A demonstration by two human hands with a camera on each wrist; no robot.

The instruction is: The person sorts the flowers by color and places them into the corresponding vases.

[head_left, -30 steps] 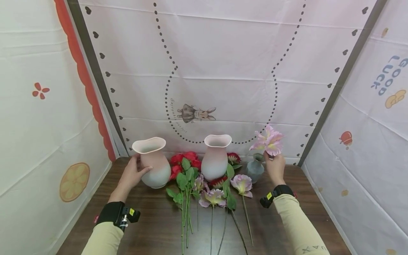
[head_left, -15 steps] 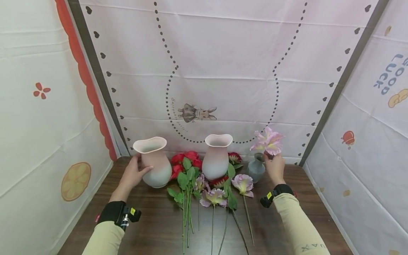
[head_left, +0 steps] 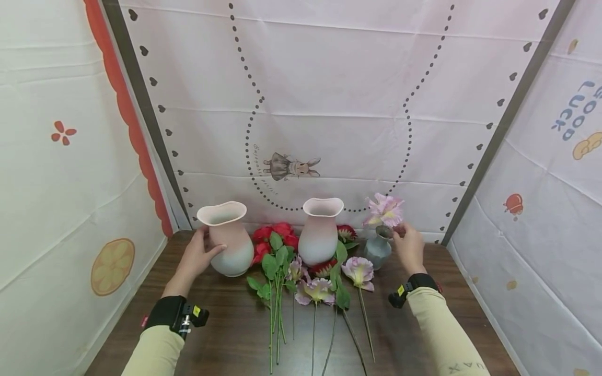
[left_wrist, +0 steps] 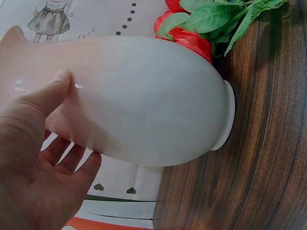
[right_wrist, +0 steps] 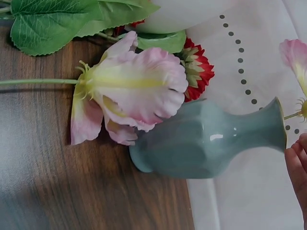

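My left hand holds a pink-and-white ceramic vase by its left side. In the left wrist view the thumb lies across the front of the vase's neck, with the other fingers behind. A pink-and-yellow artificial flower stands in the small blue-grey vase, its head above the mouth. My right hand is just right of that mouth, fingertips near the petals and rim. The right wrist view shows the stem entering the vase; the fingers are at the rim, partly cut off.
A second pink-and-white vase stands mid-table. Red roses with green stems lie left of it. Several pink-purple flowers and dark red flowers lie around it, stems toward the front. A printed cloth hangs behind the table.
The pink flower has shifted left and slightly down into the small vase's mouth. My right hand has loosened from it and moved slightly right. The left hand keeps its hold on the vase.
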